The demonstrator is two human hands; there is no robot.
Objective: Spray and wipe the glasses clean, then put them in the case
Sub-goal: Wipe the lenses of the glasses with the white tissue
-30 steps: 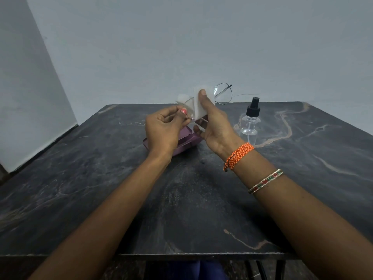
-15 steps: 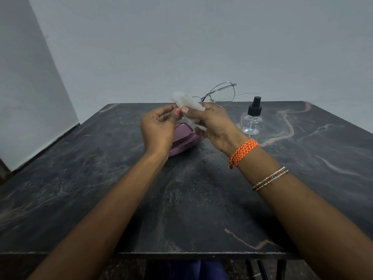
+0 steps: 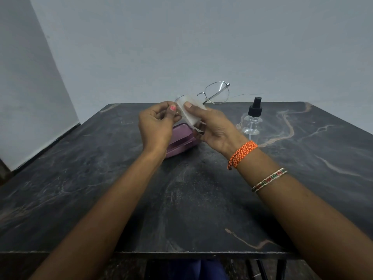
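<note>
Both hands are holding the glasses (image 3: 217, 92) above the case (image 3: 179, 141): left hand (image 3: 156, 126) pinching the frame, right hand (image 3: 214, 128) pinching the cloth (image 3: 190, 110) over one lens. Excess pressure risks bending the frame.

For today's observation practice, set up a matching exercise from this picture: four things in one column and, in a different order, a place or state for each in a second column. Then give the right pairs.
Things:
1. glasses
2. white cloth
3. spray bottle
4. purple case

Places or states:
A. lying on the table behind the left hand, partly hidden
B. held up in the air, one lens uncovered
C. standing upright on the table, untouched
D. pinched in the right hand over one lens

Pairs: 1-B, 2-D, 3-C, 4-A
</note>
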